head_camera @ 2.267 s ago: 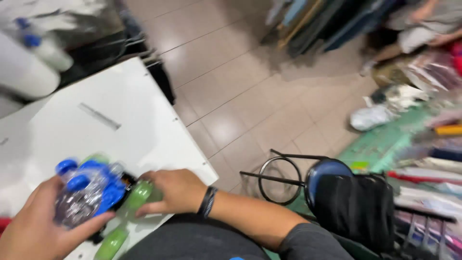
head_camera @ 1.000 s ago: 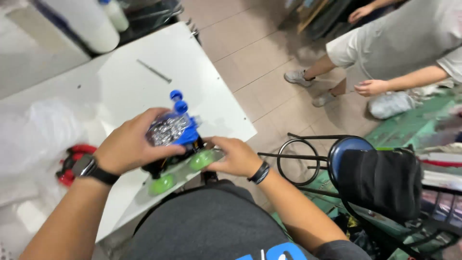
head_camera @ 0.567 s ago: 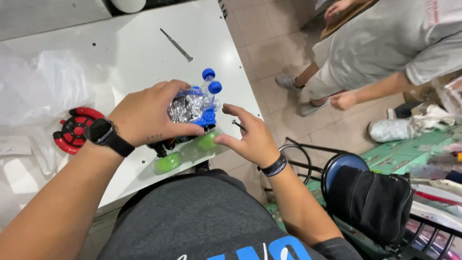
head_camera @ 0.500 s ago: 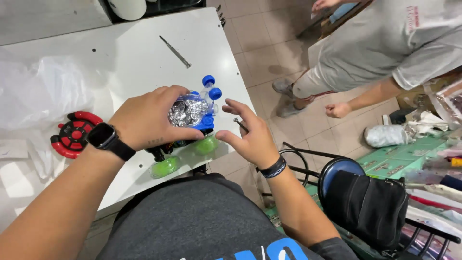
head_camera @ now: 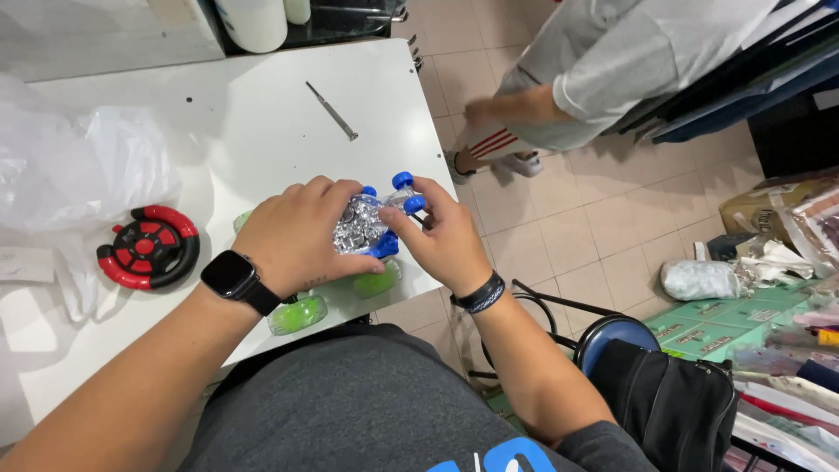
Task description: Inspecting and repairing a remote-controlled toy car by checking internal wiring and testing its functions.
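While 2 hands grip toy car (head_camera: 371, 232), white table (head_camera: 262, 131) sits on tiled floor (head_camera: 568, 218).

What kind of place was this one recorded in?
Probably a small toy repair or assembly workshop, perhaps inside a shop. A white worktable bears a screwdriver and a red and black steering-wheel controller, both hands work a toy car, and stacked goods crowd the tiled floor.

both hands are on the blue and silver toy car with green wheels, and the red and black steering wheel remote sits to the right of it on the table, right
Not quite: in the head view both hands, left hand and right hand, hold the toy car, but the remote lies to its left on the table.
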